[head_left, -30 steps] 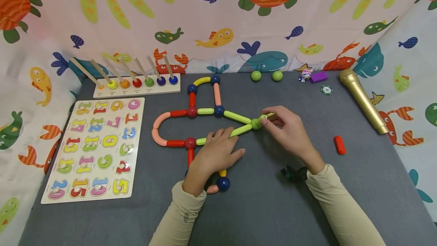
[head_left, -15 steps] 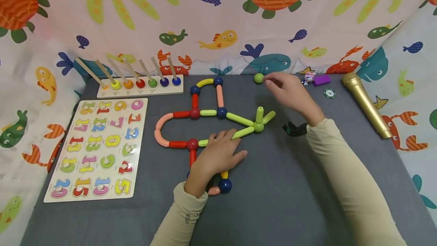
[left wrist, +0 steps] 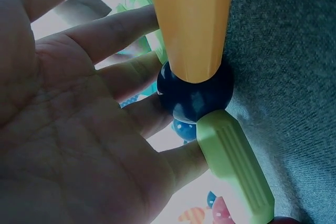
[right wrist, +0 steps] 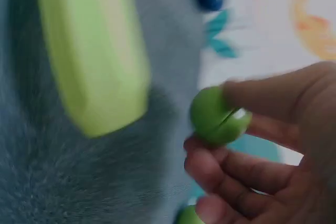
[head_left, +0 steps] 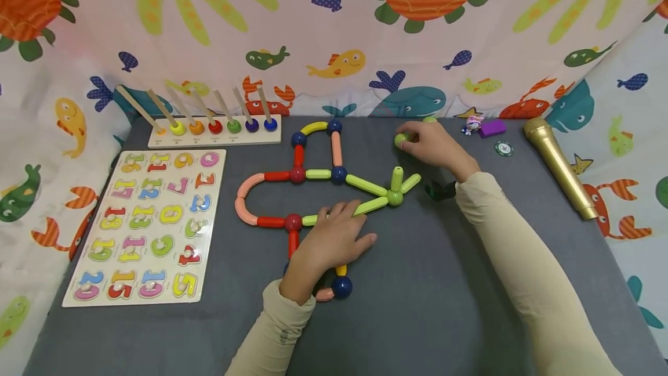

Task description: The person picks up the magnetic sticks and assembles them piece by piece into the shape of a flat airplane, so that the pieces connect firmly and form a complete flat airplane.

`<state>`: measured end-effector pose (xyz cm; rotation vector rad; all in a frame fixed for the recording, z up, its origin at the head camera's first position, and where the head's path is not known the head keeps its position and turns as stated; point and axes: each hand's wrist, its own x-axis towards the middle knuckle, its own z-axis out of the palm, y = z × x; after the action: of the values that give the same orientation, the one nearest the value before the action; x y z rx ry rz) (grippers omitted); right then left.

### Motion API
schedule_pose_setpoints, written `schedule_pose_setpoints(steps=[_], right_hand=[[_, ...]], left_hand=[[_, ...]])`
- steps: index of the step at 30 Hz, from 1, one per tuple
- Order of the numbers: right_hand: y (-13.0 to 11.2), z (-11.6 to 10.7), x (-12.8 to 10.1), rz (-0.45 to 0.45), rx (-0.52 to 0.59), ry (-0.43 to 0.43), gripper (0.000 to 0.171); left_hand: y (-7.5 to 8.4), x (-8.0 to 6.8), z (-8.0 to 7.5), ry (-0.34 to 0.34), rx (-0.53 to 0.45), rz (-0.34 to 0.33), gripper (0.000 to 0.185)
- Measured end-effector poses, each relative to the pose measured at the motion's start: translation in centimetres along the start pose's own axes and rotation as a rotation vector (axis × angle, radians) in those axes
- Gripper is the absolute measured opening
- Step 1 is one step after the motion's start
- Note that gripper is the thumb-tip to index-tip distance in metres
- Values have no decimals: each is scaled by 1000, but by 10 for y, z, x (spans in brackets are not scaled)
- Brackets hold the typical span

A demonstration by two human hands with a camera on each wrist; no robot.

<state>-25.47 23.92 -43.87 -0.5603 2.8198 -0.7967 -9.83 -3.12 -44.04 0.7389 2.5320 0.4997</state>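
While the grey mat (head_left: 417, 306) runs under both forearms, the number board (head_left: 151, 225) lies well to the left of the left hand (head_left: 334, 239), and the peg rack (head_left: 214, 132) stands beyond it. Directly under that hand sprawls the rod figure (head_left: 313, 190), a frame of coloured rods and balls; the hand lies flat on its lower green rod with fingers spread and relaxed, pressing it down. From the left wrist view the fingers reach past a dark blue ball (left wrist: 195, 95) where an orange rod and a green rod meet. Far to the right of the right hand (head_left: 435, 147) lies the gold microphone (head_left: 561, 167). Nearer, just right of it, sit a purple block (head_left: 492, 128) and a round token (head_left: 503, 148). The right hand pinches a green ball (head_left: 400, 140) between thumb and fingertips, held just beyond the figure's upright green rod (head_left: 397, 179), not touching it. A second green ball (head_left: 429, 119) peeks out behind the knuckles.
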Motion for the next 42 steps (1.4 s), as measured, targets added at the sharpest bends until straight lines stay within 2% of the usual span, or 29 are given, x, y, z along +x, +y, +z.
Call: schedule_pose_setpoints(steps=[4, 7, 11, 14, 26, 31, 34, 38, 42], right_hand=[[-21, -12, -28, 13, 175, 45, 33], [-38, -18, -46, -35, 224, 21, 30], [-51, -18, -53, -104, 161, -37, 27], [-55, -18, -55, -136, 127, -42, 26], [-50, -24, -75, -135, 96, 34, 28], [-49, -21, -75, -148, 96, 77, 29], [-47, -17, -71, -153, 113, 65, 28], [-48, -14, -67, -164, 140, 0, 30], [-49, -17, -77, -180, 115, 10, 21]], left_hand=[[-1, -2, -3, 5, 4, 5, 56], [-4, -1, -3, 10, 5, 7, 56], [-5, -1, -6, 14, 10, -4, 56], [-6, 0, -7, 11, 12, -10, 56], [-7, 0, -4, -4, -25, 5, 54], [-7, -1, -3, -6, -28, 14, 55], [-6, 0, -3, -6, -28, 18, 55], [-5, 0, -2, -9, -24, 13, 54], [-3, 1, -1, -14, -25, 19, 54]])
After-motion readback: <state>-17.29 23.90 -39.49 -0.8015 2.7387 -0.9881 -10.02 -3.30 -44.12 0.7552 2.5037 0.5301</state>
